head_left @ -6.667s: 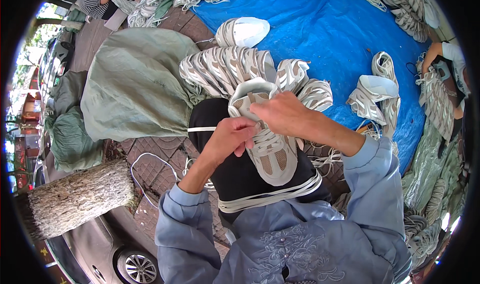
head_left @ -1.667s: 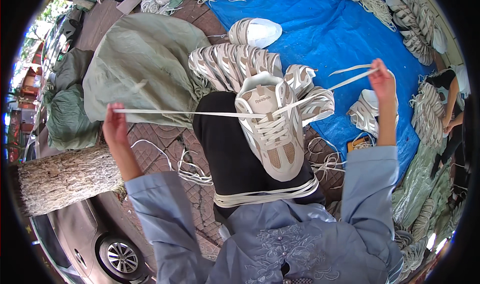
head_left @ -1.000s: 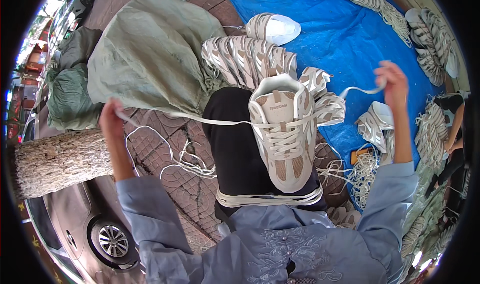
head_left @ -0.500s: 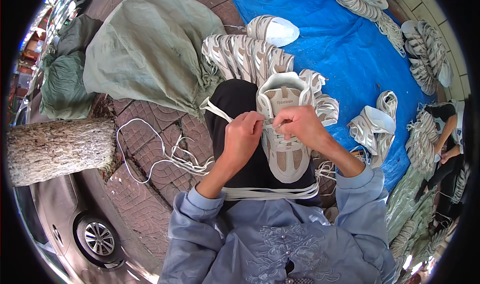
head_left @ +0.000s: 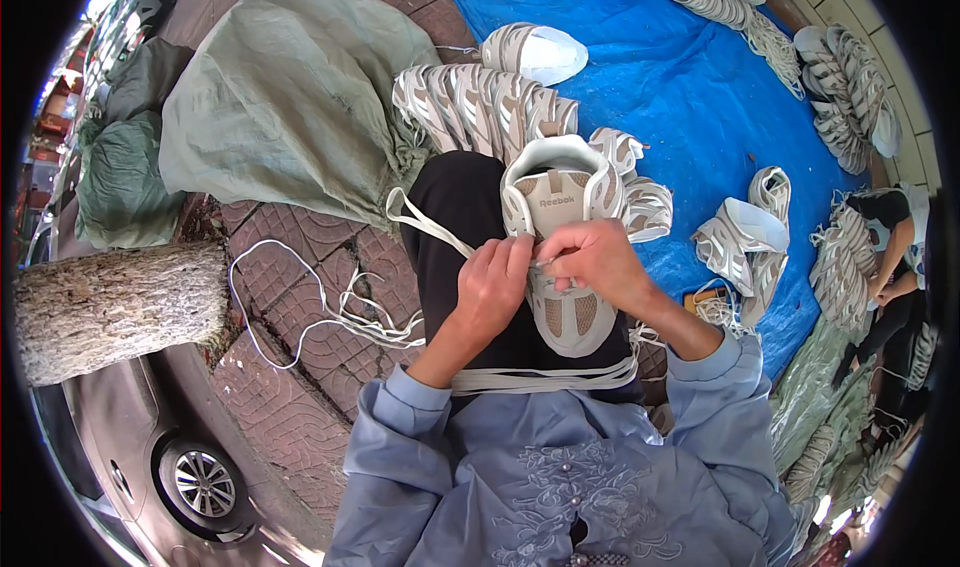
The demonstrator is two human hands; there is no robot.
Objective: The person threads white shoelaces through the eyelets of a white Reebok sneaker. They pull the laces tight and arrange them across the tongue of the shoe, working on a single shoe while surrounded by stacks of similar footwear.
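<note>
A beige and white sneaker upper [head_left: 566, 329] without a visible sole lies across my black-clad knees, toe toward me. My left hand [head_left: 494, 281] is closed at the left edge of its eyelets, on a flat white shoelace [head_left: 436, 229] that loops out to the upper left. My right hand [head_left: 598, 265] pinches the lacing over the middle of the upper, its thumb and forefinger close to my left fingertips. The fingers cover most of the lace rows. A bundle of white laces [head_left: 545, 379] stretches across my lap.
Rows of nested shoe uppers [head_left: 480, 107] stand beyond my knees, by a blue tarp [head_left: 640, 77]. A grey-green sack [head_left: 285, 97] lies at left, above loose laces [head_left: 350, 317] on the bricks. A tree trunk [head_left: 120, 307] and parked car [head_left: 190, 457] are left; another person's hands [head_left: 884, 289] work at far right.
Both hands have shifted slightly toward the toe, my left hand also a little right. The lace loop at the upper left has opened wider. The view has shifted slightly.
</note>
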